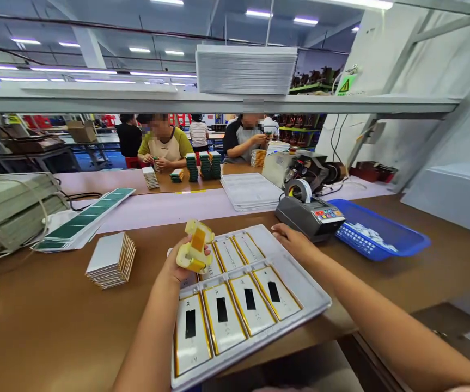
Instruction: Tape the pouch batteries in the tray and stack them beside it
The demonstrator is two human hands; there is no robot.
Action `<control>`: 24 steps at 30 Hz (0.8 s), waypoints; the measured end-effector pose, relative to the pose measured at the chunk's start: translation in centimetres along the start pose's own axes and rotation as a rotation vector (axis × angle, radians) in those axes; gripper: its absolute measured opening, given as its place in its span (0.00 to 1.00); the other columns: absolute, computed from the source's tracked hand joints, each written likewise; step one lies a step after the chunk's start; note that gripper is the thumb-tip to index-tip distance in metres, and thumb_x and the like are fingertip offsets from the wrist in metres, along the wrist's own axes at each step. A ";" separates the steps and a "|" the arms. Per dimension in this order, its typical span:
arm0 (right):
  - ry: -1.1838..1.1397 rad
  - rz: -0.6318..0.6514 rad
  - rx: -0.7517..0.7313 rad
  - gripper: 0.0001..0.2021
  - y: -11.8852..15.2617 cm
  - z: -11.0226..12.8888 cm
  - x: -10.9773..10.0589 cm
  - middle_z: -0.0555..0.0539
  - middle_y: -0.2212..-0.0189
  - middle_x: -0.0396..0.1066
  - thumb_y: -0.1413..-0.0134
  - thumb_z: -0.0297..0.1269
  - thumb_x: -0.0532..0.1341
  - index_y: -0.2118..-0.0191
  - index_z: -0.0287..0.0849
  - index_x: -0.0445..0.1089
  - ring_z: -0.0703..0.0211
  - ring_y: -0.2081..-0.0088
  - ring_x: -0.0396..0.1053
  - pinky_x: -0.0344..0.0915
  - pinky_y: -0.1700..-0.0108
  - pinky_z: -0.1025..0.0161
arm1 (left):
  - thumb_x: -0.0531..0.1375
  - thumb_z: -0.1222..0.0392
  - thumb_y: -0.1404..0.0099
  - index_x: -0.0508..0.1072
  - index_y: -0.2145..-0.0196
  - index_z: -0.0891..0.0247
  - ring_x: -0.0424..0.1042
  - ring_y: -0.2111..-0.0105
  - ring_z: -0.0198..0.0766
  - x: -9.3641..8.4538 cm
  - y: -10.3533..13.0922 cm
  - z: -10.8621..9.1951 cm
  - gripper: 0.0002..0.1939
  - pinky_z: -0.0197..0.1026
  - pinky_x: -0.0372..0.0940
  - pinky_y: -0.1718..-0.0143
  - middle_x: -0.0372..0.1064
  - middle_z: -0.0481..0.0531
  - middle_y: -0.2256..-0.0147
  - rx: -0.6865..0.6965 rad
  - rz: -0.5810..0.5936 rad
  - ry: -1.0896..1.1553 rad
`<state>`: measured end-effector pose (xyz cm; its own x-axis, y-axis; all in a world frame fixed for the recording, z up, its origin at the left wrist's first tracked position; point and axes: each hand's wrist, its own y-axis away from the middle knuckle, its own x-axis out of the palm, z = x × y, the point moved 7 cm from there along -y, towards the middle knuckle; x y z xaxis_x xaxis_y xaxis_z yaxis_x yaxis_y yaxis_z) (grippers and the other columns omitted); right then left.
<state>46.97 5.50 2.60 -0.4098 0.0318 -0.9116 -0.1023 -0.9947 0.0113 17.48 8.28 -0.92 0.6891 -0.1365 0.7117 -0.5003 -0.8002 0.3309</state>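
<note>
My left hand (173, 264) grips a cream-yellow plastic holder with an orange patch (197, 239), above the left side of a white plastic tray (314, 299). In the tray, flat white battery packs with yellow edges (231, 321) lie in two rows. Each pack in the front row bears a black strip (222, 309); on the back-row packs that show, no strip is seen. My right hand (294, 242) is by the tray's far right corner, in front of the tape dispenser (310, 216). Its fingers are stretched out, and I see nothing held in them.
A stack of white packs (111, 260) stands on the left, near green-and-white sheets (90, 218). A blue basket (406, 242) with white scraps sits right of the dispenser. White trays (251, 190) lie behind. Two co-workers (165, 144) sit across the bench, under an overhead shelf (136, 103).
</note>
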 end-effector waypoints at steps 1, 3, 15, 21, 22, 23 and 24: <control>0.013 0.092 -0.078 0.18 1.1 0.6 0.1 0.46 0.56 0.68 0.44 0.45 0.47 0.52 0.44 0.61 0.59 0.58 0.66 0.59 0.58 0.65 | 0.55 0.57 0.45 0.67 0.63 0.71 0.71 0.73 0.43 0.1 -0.1 0.2 0.15 0.46 0.67 0.71 0.70 0.58 0.73 -0.012 0.005 -0.004; 0.084 0.289 -0.226 0.18 3.6 1.8 0.8 0.46 0.63 0.70 0.44 0.47 0.46 0.58 0.42 0.65 0.58 0.63 0.67 0.59 0.63 0.65 | 0.55 0.58 0.44 0.66 0.62 0.70 0.72 0.72 0.45 0.1 -0.3 0.5 0.15 0.48 0.67 0.70 0.70 0.58 0.72 -0.019 -0.004 0.001; 0.689 0.189 -0.411 0.12 7.5 4.3 1.5 0.42 0.70 0.70 0.44 0.37 0.50 0.69 0.39 0.68 0.52 0.64 0.65 0.54 0.67 0.62 | 0.54 0.60 0.44 0.65 0.60 0.67 0.72 0.70 0.46 -0.9 -0.9 0.9 0.14 0.52 0.68 0.67 0.70 0.57 0.71 -0.007 -0.108 0.038; 0.418 0.372 -0.122 0.17 6.7 1.3 1.8 0.44 0.69 0.71 0.43 0.42 0.45 0.69 0.42 0.67 0.56 0.67 0.67 0.54 0.70 0.65 | 0.54 0.60 0.44 0.65 0.61 0.69 0.72 0.68 0.48 -1.1 -1.2 1.1 0.14 0.52 0.68 0.67 0.70 0.60 0.69 -0.032 -0.101 0.019; 0.360 0.388 -0.084 0.17 6.6 1.1 1.7 0.45 0.69 0.71 0.43 0.43 0.44 0.69 0.42 0.67 0.56 0.67 0.67 0.53 0.70 0.65 | 0.54 0.60 0.44 0.65 0.61 0.69 0.72 0.68 0.48 -1.2 -1.2 1.1 0.14 0.52 0.68 0.67 0.70 0.60 0.69 -0.033 -0.109 0.019; 0.304 0.389 -0.060 0.18 6.5 1.0 1.6 0.45 0.70 0.70 0.43 0.44 0.44 0.69 0.41 0.66 0.57 0.67 0.66 0.53 0.70 0.65 | 0.54 0.60 0.44 0.65 0.61 0.69 0.72 0.68 0.48 -1.2 -1.3 1.2 0.14 0.52 0.68 0.67 0.70 0.60 0.69 -0.035 -0.114 0.020; 0.245 0.392 -0.047 0.18 6.6 1.0 1.6 0.45 0.70 0.70 0.43 0.44 0.44 0.70 0.41 0.66 0.58 0.67 0.66 0.54 0.70 0.65 | 0.54 0.60 0.44 0.65 0.60 0.70 0.72 0.68 0.48 -1.1 -1.3 1.2 0.14 0.52 0.68 0.68 0.70 0.60 0.69 -0.038 -0.112 0.021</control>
<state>44.69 -0.90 1.64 -0.1829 -0.3660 -0.9124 0.0614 -0.9305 0.3610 18.01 8.80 -2.94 0.7309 -0.0353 0.6815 -0.4407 -0.7869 0.4318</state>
